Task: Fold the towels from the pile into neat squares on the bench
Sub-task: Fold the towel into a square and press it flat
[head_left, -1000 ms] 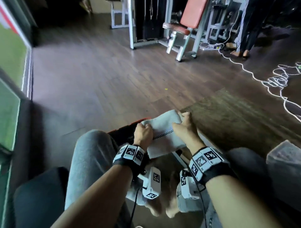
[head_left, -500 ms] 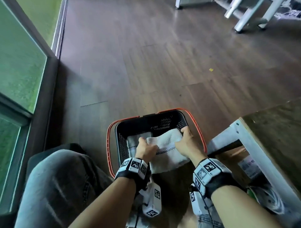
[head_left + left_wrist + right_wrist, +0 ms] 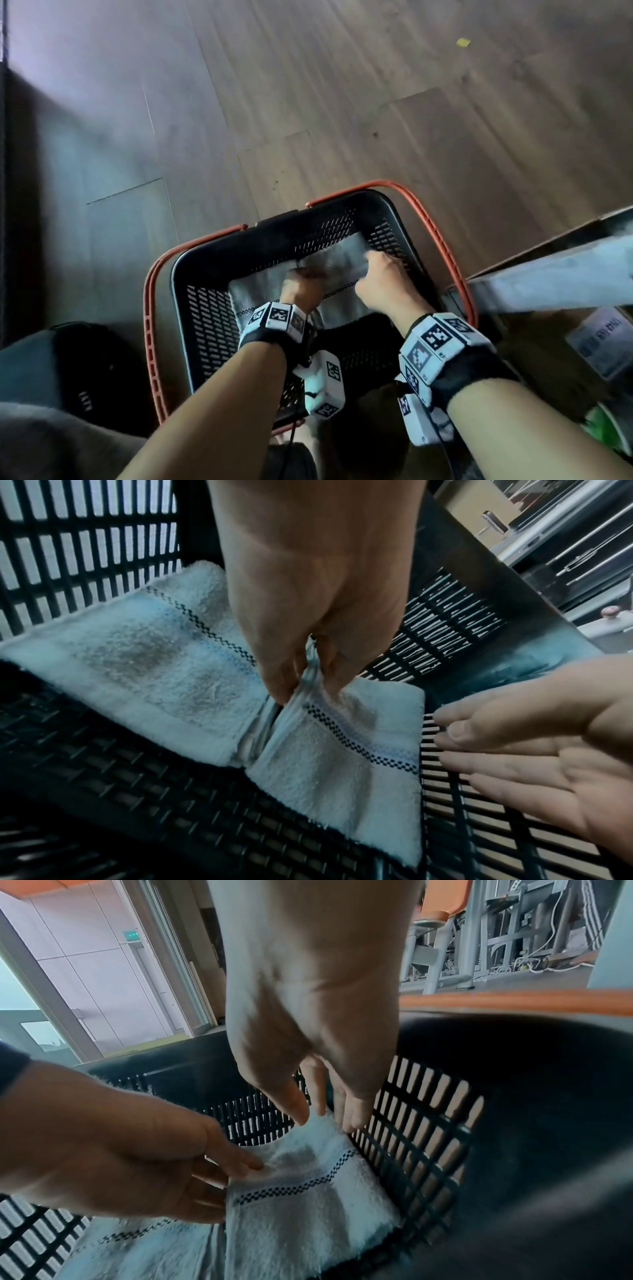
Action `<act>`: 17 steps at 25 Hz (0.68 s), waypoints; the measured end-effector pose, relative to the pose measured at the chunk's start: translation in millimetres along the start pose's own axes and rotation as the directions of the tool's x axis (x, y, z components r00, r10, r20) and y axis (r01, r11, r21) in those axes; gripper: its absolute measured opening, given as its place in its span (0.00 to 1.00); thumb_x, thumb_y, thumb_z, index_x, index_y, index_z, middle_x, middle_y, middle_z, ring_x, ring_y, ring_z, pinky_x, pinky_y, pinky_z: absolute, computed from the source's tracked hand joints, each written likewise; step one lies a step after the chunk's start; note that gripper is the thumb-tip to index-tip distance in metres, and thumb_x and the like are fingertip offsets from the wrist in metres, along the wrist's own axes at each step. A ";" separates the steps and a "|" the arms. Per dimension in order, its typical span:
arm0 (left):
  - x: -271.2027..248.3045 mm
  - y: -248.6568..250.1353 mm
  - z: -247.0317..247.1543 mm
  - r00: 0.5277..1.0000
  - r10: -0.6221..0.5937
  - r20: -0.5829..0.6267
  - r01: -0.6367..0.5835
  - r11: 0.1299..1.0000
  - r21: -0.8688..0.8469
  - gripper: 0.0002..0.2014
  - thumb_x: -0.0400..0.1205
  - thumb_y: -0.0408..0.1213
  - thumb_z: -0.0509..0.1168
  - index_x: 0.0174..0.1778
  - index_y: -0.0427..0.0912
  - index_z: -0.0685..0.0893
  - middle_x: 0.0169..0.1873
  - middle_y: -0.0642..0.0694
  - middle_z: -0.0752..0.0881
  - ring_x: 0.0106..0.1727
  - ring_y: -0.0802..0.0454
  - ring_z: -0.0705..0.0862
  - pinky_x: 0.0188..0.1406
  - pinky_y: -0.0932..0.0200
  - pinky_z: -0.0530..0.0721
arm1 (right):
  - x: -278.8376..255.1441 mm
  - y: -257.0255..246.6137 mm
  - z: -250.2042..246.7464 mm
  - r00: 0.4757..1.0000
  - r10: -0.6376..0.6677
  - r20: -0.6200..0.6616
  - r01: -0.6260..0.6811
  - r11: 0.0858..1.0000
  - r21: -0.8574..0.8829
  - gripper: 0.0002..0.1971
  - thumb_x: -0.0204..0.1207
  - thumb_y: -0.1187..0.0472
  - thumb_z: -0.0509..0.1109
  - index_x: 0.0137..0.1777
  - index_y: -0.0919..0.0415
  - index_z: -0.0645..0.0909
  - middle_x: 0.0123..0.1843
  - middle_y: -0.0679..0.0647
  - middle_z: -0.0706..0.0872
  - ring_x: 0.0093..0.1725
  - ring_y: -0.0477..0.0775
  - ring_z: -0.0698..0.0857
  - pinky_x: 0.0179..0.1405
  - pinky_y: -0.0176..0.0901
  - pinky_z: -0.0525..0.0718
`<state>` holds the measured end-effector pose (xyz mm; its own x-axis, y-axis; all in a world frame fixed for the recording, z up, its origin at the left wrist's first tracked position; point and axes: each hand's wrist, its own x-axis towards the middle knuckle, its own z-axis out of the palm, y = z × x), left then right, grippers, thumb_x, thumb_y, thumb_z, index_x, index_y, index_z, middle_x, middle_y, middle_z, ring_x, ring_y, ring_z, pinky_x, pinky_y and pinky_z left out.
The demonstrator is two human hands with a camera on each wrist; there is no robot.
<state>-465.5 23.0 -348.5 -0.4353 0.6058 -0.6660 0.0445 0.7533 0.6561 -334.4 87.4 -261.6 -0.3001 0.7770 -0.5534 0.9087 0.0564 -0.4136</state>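
Folded towel (image 3: 342,750), held above the basket (image 3: 239,240) a second ago, now lies inside beside another. Left hand (image 3: 308,601) pinches its edge; right hand (image 3: 308,1001) open, fingertips touching. Placement nearly complete.

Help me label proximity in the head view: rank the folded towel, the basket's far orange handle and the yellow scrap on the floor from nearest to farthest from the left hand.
From the left hand:
1. Folded towel, pinched in its fingers.
2. Far orange handle, beyond the basket.
3. Yellow scrap, far upper right on the floor.
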 end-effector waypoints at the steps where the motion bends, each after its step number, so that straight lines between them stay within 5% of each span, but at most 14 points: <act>1: 2.6 -2.3 0.3 1.000 0.011 -0.022 -0.011 1.000 0.018 0.11 0.78 0.29 0.71 0.55 0.31 0.88 0.48 0.41 0.89 0.47 0.51 0.83 0.47 0.55 0.84 | 1.1 0.2 0.7 1.000 0.011 0.019 -0.011 1.000 0.006 0.21 0.74 0.70 0.63 0.67 0.67 0.79 0.67 0.65 0.83 0.66 0.63 0.81 0.59 0.46 0.80; 4: 4.3 1.0 1.6 0.994 0.008 -0.110 -0.010 1.000 -0.016 0.09 0.73 0.32 0.76 0.47 0.34 0.92 0.44 0.42 0.92 0.45 0.50 0.88 0.46 0.54 0.86 | 2.5 0.7 -0.7 0.999 0.028 0.041 -0.029 0.999 0.016 0.21 0.74 0.71 0.62 0.66 0.69 0.80 0.67 0.66 0.83 0.66 0.64 0.82 0.58 0.45 0.80; 8: -9.5 13.9 -1.6 0.982 -0.022 -0.189 0.023 1.000 0.003 0.15 0.66 0.38 0.66 0.43 0.33 0.89 0.44 0.37 0.91 0.49 0.43 0.89 0.41 0.59 0.82 | -5.3 -0.8 -9.4 0.997 0.042 0.058 -0.044 0.999 0.022 0.21 0.75 0.69 0.62 0.68 0.66 0.79 0.68 0.65 0.83 0.67 0.64 0.81 0.58 0.45 0.79; 12: -50.0 48.0 -14.7 0.988 0.018 -0.154 -0.018 1.000 0.002 0.08 0.72 0.38 0.65 0.37 0.40 0.88 0.33 0.41 0.89 0.39 0.42 0.88 0.37 0.62 0.78 | -35.6 -4.7 -41.3 0.996 0.028 0.079 -0.030 0.999 0.017 0.22 0.77 0.61 0.64 0.73 0.62 0.75 0.72 0.63 0.80 0.69 0.65 0.80 0.61 0.48 0.78; 17: -132.7 123.5 -29.6 0.980 0.180 -0.088 -0.180 0.984 0.004 0.09 0.76 0.36 0.65 0.29 0.41 0.85 0.24 0.47 0.82 0.27 0.50 0.79 0.31 0.62 0.76 | -109.6 -20.3 -112.0 0.997 -0.032 -0.072 0.036 0.997 0.064 0.08 0.75 0.55 0.64 0.48 0.58 0.80 0.48 0.58 0.85 0.52 0.63 0.85 0.44 0.45 0.79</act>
<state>-428.8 28.1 -168.6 -0.4980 0.7062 -0.5033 0.1261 0.6331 0.7637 -287.5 71.3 -111.6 -0.3071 0.8178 -0.4867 0.8768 0.0443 -0.4789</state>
